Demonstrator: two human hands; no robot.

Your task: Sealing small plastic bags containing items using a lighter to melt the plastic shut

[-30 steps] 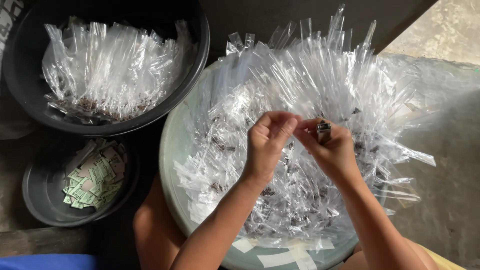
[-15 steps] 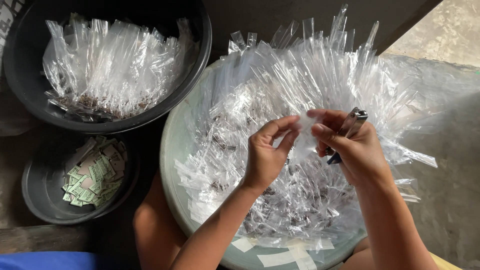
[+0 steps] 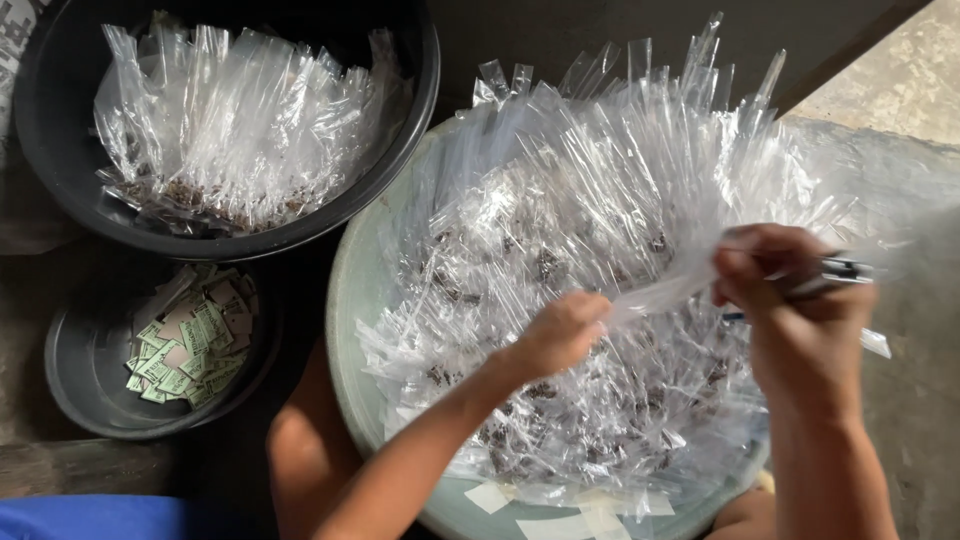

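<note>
Since the earlier frames the two hands have moved apart: the right hand (image 3: 800,320) went toward the right edge of the frame, and the left hand (image 3: 560,335) went down to the centre. Between them one clear plastic packet (image 3: 655,292) is now stretched out in a long strip, above the heap of same packets in the pale green basin (image 3: 345,300). The right-hand fingers are curled and pressed together around the packet's upper end and also a small metal stapler (image 3: 845,270), which sticks out to the right. The left-hand fingers seem to pinch the lower end, but they are blurred, so I cannot tell this for sure. It looks like the step of pulling one packet straight; the next move probably needs a steady hold on both ends. In the upper left a black tub (image 3: 420,110) holds more packets, and in the lower left a small dark bowl (image 3: 70,370) holds green and white paper labels (image 3: 190,350).
</note>
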